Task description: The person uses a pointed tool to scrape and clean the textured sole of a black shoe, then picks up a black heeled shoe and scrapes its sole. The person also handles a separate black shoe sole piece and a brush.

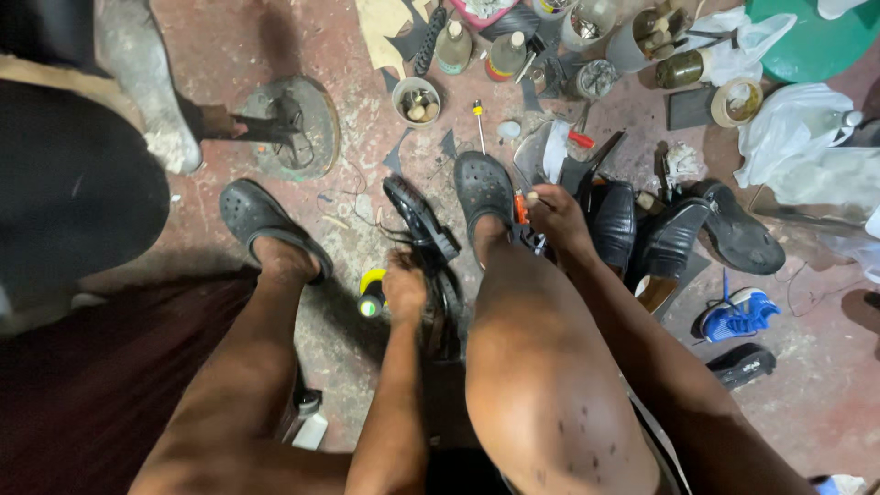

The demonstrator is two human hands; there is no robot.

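Observation:
I look down between my knees at a stained concrete floor. My left hand (404,286) grips a black strappy sandal (420,220) that stands on its edge between my feet. My right hand (556,215), just right of my right foot, is closed on a small tool with an orange handle (520,207). Both my feet wear black clogs, one at the left (259,220), one at the centre (483,188). My right knee hides the sandal's lower end.
Black leather shoes (669,240) and another clog (738,234) lie at the right, a blue sandal (738,313) below them. An iron shoe last on a round base (291,124) stands at upper left. Bottles, jars, a tape roll (736,101) and plastic bags crowd the top. A yellow-capped container (371,293) sits by my left hand.

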